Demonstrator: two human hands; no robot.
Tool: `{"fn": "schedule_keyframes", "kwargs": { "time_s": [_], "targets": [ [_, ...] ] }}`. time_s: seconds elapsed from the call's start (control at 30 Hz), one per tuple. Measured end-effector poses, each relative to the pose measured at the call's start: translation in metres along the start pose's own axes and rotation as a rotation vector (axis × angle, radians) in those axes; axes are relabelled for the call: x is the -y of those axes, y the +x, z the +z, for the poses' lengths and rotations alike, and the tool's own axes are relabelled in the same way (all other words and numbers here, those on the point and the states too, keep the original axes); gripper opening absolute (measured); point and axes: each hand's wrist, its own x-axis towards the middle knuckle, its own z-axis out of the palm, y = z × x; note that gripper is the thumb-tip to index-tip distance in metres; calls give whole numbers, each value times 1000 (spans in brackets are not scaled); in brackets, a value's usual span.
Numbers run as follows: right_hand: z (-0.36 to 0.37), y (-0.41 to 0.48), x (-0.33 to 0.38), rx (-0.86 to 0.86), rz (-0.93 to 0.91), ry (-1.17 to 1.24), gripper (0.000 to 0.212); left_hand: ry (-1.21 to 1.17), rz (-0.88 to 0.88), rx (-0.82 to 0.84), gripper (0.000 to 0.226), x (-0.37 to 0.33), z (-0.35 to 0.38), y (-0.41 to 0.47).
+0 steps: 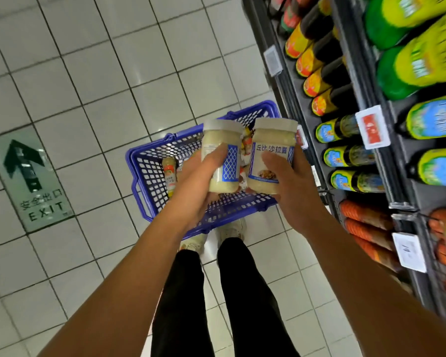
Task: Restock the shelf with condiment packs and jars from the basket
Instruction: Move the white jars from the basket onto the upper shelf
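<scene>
White tile covers the floor [88,73], and one green exit sign [31,181] with an arrow is set into it at the left. One dark shelf [397,161] runs along the right, stocked in rows with labelled bottles; motion blur prevents a full count, but three bottles with blue-and-yellow labels sit in the nearer middle row. One blue basket [144,171] stands on the tiles just beside the shelf foot, in front of the person's two pale shoes. Two jars with pale contents and white lids are held above the basket, close side by side, one per hand. The left hand [198,181] is wrapped round the left jar [222,150], thumb across its label. The right hand [286,181] grips the right jar [271,148] the same way, with its blue-bordered label facing up. Inside the basket lies one small bottle [170,176] at the left. Packs [245,145] show between the jars, number not determinable.
</scene>
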Motion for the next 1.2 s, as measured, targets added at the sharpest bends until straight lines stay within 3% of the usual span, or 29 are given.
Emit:
{"fn": "schedule_keyframes", "kwargs": {
  "time_s": [0.1,0.2,0.37,0.5,0.6,0.7,0.83,0.97,1.2],
  "targets": [
    [8,-29,36,-38,-45,40,44,22,72,25,58,-32,19,-29],
    [15,-58,74,-79,-79,97,60,26,111,65,63,-66,37,-61],
    [24,-107,140,-141,-184,170,34,32,184,169,56,-126,69,-114],
    [26,-142,192,-200,-288,205,44,70,257,272,53,-170,100,-151],
    [24,-171,227,-243,-340,202,39,132,325,335,51,-198,125,-178],
    [18,-203,259,-265,-405,212,30,192,375,411,55,-224,151,-204],
    [9,-251,294,-281,-520,272,44,243,412,557,90,-250,190,-242],
    [-3,-295,318,-348,-637,279,50,270,434,699,67,-265,225,-275],
    [-37,-370,354,-555,-778,208,49,300,471,910,59,-270,291,-332]
  ]
}}
